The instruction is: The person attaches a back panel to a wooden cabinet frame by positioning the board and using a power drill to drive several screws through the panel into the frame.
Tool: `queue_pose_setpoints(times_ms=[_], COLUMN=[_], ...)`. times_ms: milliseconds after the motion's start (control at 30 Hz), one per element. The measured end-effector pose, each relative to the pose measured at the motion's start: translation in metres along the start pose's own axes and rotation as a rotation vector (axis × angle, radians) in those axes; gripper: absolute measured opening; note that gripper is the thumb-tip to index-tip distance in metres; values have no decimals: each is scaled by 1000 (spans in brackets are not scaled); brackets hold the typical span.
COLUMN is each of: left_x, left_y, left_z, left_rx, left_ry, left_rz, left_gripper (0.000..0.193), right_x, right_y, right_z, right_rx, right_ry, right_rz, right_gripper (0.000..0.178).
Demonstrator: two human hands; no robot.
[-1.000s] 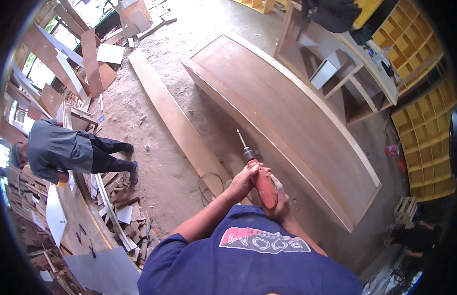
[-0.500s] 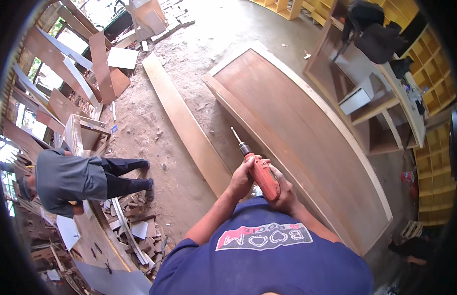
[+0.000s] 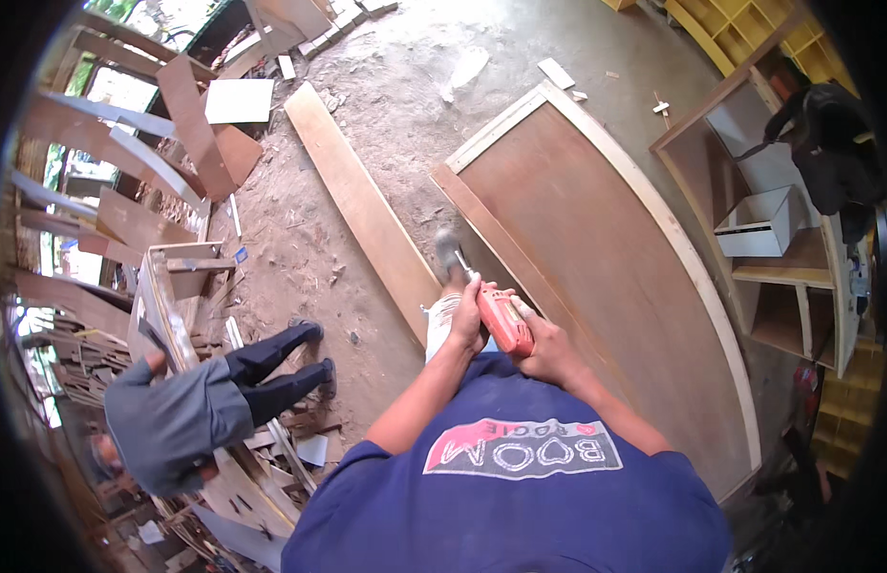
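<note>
A red power drill (image 3: pixel 505 323) is held in front of my chest with its long bit (image 3: pixel 461 261) pointing away from me. My left hand (image 3: pixel 469 320) is closed around the front of the drill, by the chuck, which it mostly covers. Around the rear of the body is my right hand (image 3: pixel 548 346), its fingers partly hidden. Just right of the drill lies a large brown wooden panel (image 3: pixel 606 229) with pale edge strips. To the left, a long plywood board (image 3: pixel 357 201) lies on the ground. My shoe (image 3: pixel 449 246) shows beyond the drill bit, between board and panel.
At the left a co-worker (image 3: pixel 181 420) in a grey shirt bends over a wooden workbench (image 3: pixel 166 296). Offcuts and leaning boards (image 3: pixel 190 124) crowd that side. An open wooden cabinet (image 3: pixel 778 239) stands at the right, with a black bag (image 3: pixel 830 143) on it. Yellow shelving (image 3: pixel 739 33) is behind.
My view has shifted, and my leg and shoe now show ahead. The left hand sits farther forward, over the chuck. The co-worker has an arm stretched over the bench.
</note>
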State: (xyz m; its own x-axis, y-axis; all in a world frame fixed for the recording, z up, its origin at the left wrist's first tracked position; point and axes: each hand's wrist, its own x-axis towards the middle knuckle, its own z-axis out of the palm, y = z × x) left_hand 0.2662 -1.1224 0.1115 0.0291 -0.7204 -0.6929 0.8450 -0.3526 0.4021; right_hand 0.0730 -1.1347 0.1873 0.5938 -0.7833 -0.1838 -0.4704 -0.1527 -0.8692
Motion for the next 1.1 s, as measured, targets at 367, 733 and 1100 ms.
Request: queue_pose_setpoints(times_ms=[367,733,1100], left_x=[301,368,382], left_y=[171,226,227], left_z=[-85,-123,-117], left_rx=[-39,31,148], left_ry=[97,241,278], left_rz=[-473,-674,-616], left_gripper=[38,38,32], right_x=[310,405,421], right_y=[28,28,25], right_z=[86,135,135], right_rx=[31,49,21], right_ry=[80,19,-2], right_rz=[524,788,885], right_gripper=[89,92,95])
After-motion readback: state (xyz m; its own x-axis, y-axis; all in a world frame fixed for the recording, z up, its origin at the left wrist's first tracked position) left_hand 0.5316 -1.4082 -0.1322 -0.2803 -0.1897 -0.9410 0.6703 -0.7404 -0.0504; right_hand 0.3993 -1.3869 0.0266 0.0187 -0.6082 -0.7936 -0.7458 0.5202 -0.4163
